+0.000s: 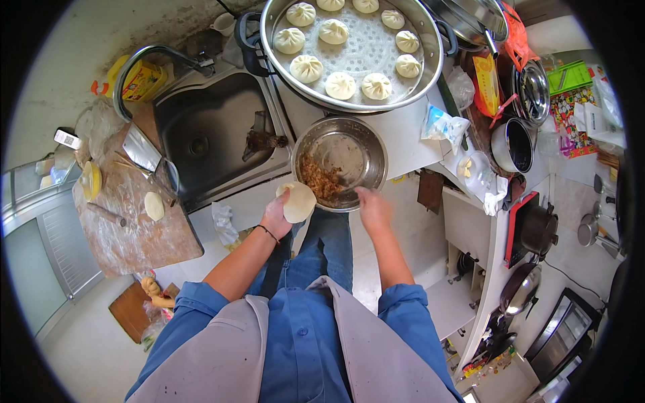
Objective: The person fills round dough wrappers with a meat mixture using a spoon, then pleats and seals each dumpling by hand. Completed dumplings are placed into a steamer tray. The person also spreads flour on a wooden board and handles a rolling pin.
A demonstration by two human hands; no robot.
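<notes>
A round, flat dough wrapper [297,202] lies in my left hand [277,216], its edge reaching the near left rim of the steel bowl. My right hand [374,207] is at the near right rim of that metal mixing bowl [367,151], fingers curled. Whether they hold the rim or a utensil cannot be made out. Brown minced filling [318,179] is heaped on the bowl's left side. Beyond the bowl, a large steamer pan [352,103] holds several pleated buns [333,31] on a perforated liner [368,55].
Left of the sink [201,131], a floured wooden board [136,242] carries a rolling pin [107,214], another dough piece [154,206] and a cleaver [142,147]. A curved faucet [151,49] arches over the sink's corner. Pots and a saucepan [513,146] crowd the right counter.
</notes>
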